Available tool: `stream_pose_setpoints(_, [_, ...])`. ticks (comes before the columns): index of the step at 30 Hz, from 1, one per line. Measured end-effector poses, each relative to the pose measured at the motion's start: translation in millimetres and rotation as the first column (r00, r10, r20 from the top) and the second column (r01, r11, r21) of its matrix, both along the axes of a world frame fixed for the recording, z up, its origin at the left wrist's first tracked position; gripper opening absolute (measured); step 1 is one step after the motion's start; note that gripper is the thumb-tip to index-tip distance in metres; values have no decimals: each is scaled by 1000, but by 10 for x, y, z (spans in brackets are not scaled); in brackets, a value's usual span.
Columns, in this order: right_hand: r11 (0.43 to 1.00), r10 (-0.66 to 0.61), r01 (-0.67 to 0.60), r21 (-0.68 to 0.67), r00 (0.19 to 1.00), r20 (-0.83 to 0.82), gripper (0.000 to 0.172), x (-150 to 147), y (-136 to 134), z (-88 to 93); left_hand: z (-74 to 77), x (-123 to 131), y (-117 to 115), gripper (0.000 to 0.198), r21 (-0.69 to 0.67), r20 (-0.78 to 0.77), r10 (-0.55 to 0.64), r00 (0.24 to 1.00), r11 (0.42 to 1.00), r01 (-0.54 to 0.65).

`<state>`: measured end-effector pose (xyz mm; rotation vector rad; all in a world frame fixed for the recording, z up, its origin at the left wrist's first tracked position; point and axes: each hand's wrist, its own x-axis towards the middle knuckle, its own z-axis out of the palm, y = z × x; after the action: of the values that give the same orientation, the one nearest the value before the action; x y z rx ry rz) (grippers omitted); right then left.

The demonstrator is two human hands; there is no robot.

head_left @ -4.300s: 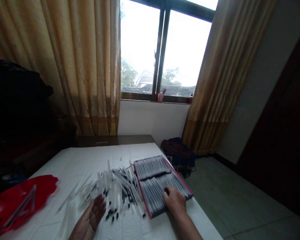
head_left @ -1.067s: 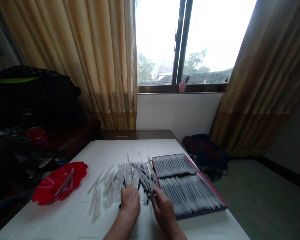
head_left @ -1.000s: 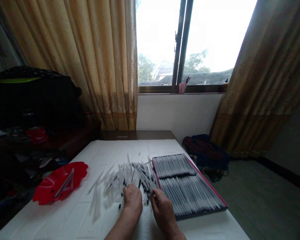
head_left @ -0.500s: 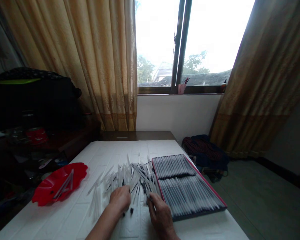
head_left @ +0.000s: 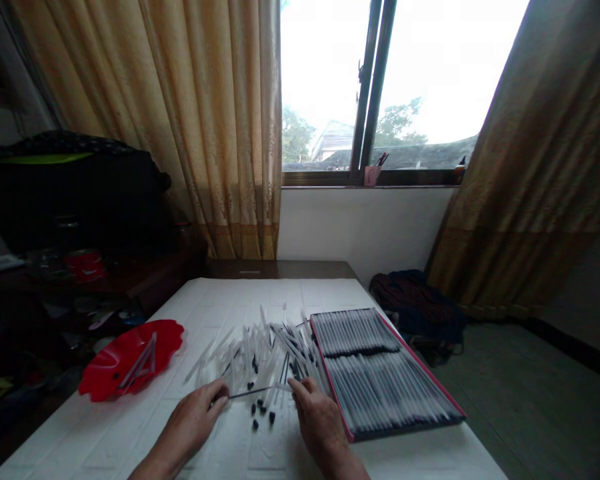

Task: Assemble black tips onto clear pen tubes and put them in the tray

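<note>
My left hand (head_left: pixel 197 412) is closed in a pinch on the end of a thin dark pen refill (head_left: pixel 247 393). The refill points right, towards my right hand (head_left: pixel 320 413), which is closed on a clear pen barrel (head_left: pixel 283 387). Refill and barrel meet between the hands; whether one is inside the other I cannot tell. Beyond them lies a loose pile of clear barrels and dark refills (head_left: pixel 260 350). Several small black caps (head_left: pixel 271 417) are scattered on the white table between my hands. Right of my right hand, a red-edged tray (head_left: pixel 400 340) holds rows of clear pens.
A red scalloped dish (head_left: pixel 97 373) with a few clear tubes stands at the table's left. The white table (head_left: pixel 220 290) reaches towards the window. Dark cloth (head_left: pixel 410 297) lies beyond its right edge, and a cluttered dark shelf (head_left: pixel 130 280) stands left.
My left hand has moved left, drawing away from my right hand, and the dark refill now shows between them. More black caps are visible on the table. The view has shifted slightly.
</note>
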<state>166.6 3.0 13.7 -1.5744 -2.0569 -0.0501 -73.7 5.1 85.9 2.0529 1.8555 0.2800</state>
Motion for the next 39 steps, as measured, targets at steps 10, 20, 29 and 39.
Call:
stream_pose_setpoints(10, [1000,10,-9,-29,999,45,38,-34,-13,18,29,-61,13,14,12,0,1,1000,1000,-1])
stream_pose_setpoints(20, [1000,11,-6,-29,988,155,39,-97,6,68,128,31,-17,13,87,-32,-12,999,996,15])
stream_pose_setpoints(29, [999,39,-36,-22,991,130,33,-155,6,121,157,45,11,16,122,38,-7,999,992,2])
stream_pose_setpoints(39, [993,99,-106,-56,989,-106,18,-353,-3,198,-174,446,25,39,61,458,-13,889,998,-17])
